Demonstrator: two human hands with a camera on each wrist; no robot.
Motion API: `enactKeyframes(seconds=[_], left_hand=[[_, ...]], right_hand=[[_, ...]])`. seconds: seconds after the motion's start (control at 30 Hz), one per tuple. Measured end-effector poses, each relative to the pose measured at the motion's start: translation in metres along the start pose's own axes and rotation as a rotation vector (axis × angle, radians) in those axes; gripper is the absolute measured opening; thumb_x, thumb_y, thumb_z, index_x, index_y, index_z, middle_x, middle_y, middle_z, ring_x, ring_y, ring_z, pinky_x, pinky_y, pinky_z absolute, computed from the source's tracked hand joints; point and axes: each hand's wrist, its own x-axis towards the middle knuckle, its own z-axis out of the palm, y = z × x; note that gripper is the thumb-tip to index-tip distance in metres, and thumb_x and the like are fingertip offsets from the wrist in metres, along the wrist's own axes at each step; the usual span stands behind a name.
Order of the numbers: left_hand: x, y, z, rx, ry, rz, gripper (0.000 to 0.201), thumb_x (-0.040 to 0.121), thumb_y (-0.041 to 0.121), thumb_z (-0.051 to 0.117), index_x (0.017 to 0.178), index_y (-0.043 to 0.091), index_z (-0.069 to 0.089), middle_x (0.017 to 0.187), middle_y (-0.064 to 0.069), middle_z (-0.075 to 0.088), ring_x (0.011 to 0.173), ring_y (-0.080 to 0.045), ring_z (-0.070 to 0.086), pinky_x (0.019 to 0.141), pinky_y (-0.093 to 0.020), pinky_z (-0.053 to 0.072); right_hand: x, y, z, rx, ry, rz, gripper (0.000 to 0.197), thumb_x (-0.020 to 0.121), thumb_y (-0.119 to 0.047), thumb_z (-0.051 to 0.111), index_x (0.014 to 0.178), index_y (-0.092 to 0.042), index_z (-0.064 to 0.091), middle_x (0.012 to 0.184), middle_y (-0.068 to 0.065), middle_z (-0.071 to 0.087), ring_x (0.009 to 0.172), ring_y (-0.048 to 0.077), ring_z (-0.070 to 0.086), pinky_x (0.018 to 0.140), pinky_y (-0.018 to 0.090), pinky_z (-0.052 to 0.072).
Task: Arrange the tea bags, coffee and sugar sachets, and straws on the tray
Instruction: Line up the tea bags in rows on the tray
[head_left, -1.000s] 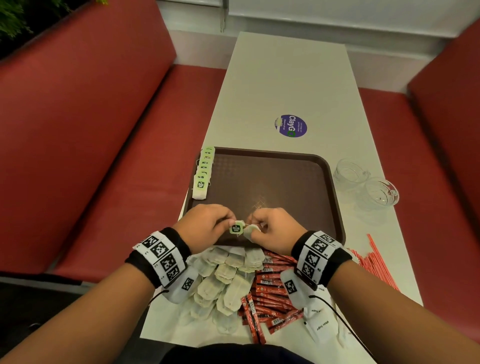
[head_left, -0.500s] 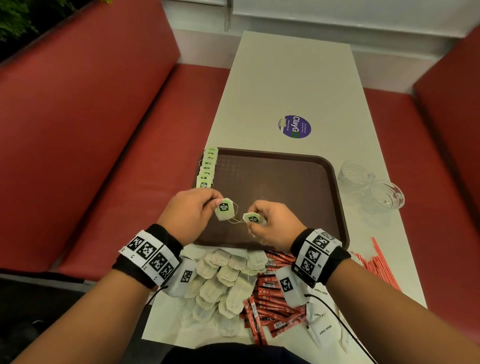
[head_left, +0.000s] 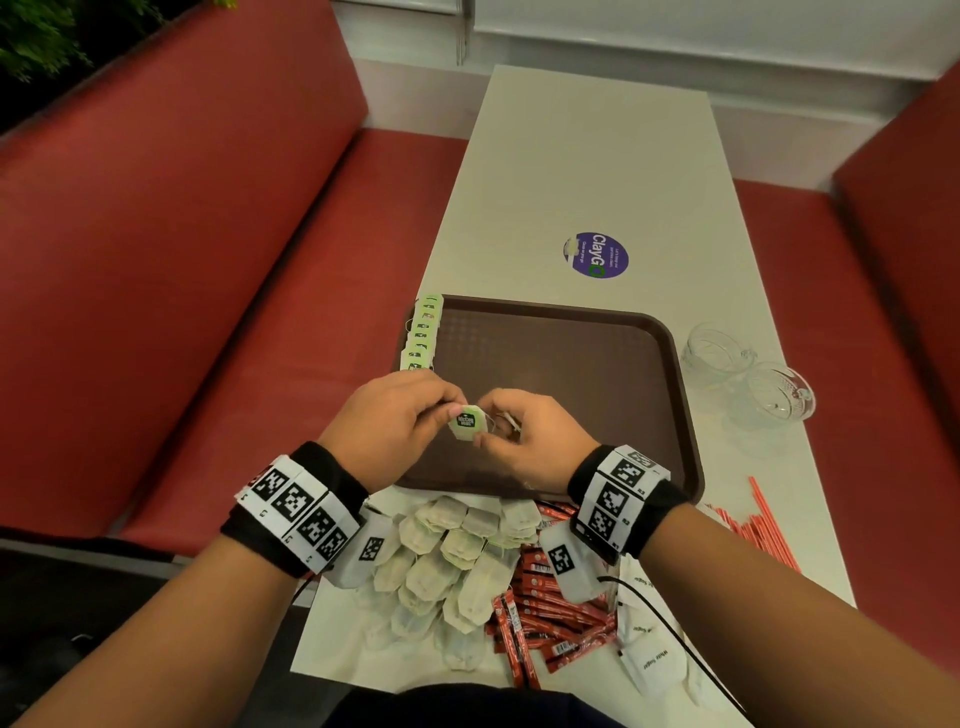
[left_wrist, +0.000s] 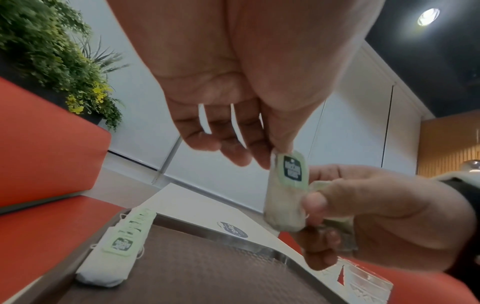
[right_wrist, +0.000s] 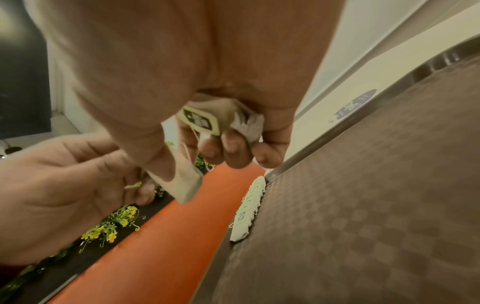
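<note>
The head view is dim and warm-toned, with even indoor light and soft shadows under the hands. Its wide lens bends the table (head_left: 587, 171) and the red benches (head_left: 171, 291) outward toward the edges. A round ceiling lamp (left_wrist: 428, 16) glares white in the left wrist view against a dark ceiling. Both wrist views are soft: the palms close to the lens are blurred, and the tray (right_wrist: 376, 185) smears toward the lower corner.

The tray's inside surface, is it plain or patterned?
Dark brown tray with a fine checkered weave texture, clearest in the right wrist view.
</note>
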Motion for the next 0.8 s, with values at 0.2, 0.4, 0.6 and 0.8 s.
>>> enactKeyframes(seconds=[0.2, 0.4, 0.6, 0.8], left_hand=[[-0.001, 0.001, 0.002, -0.169, 0.033, -0.089, 0.010, 0.094, 0.027, 0.067, 0.103, 0.023, 0.069, 0.091, 0.016, 0.064, 0.081, -0.004, 0.058, 0.072, -0.017, 0.044], [-0.003, -0.008, 0.011, -0.202, 0.007, -0.231, 0.012, 0.087, 0.021, 0.075, 0.089, 0.032, 0.070, 0.077, 0.019, 0.066, 0.071, 0.003, 0.058, 0.065, -0.010, 0.040], [0.018, -0.057, 0.003, 0.003, 0.012, -0.510, 0.003, 0.088, 0.025, 0.074, 0.090, 0.023, 0.075, 0.078, 0.012, 0.071, 0.078, -0.005, 0.065, 0.079, -0.024, 0.051], [0.041, -0.102, 0.014, 0.091, -0.124, -0.712, 0.021, 0.084, 0.031, 0.078, 0.101, 0.031, 0.066, 0.082, 0.012, 0.069, 0.087, -0.012, 0.063, 0.079, -0.028, 0.048]], right_hand=[[0.005, -0.001, 0.005, 0.051, 0.081, 0.002, 0.004, 0.094, -0.023, 0.067, 0.096, -0.022, 0.070, 0.071, -0.014, 0.058, 0.066, -0.002, 0.053, 0.061, 0.011, 0.039], [0.006, 0.000, 0.007, 0.057, 0.052, 0.040, 0.010, 0.094, -0.030, 0.067, 0.103, -0.026, 0.067, 0.078, -0.012, 0.062, 0.068, 0.001, 0.055, 0.062, 0.014, 0.041], [0.001, 0.004, 0.005, 0.130, 0.056, 0.161, 0.021, 0.090, -0.008, 0.053, 0.097, -0.020, 0.038, 0.081, 0.006, 0.055, 0.060, 0.013, 0.044, 0.059, 0.032, 0.040], [0.000, 0.003, 0.002, 0.072, 0.049, 0.177, 0.026, 0.086, -0.007, 0.054, 0.071, -0.021, 0.039, 0.069, -0.006, 0.048, 0.065, 0.019, 0.048, 0.061, 0.032, 0.038]])
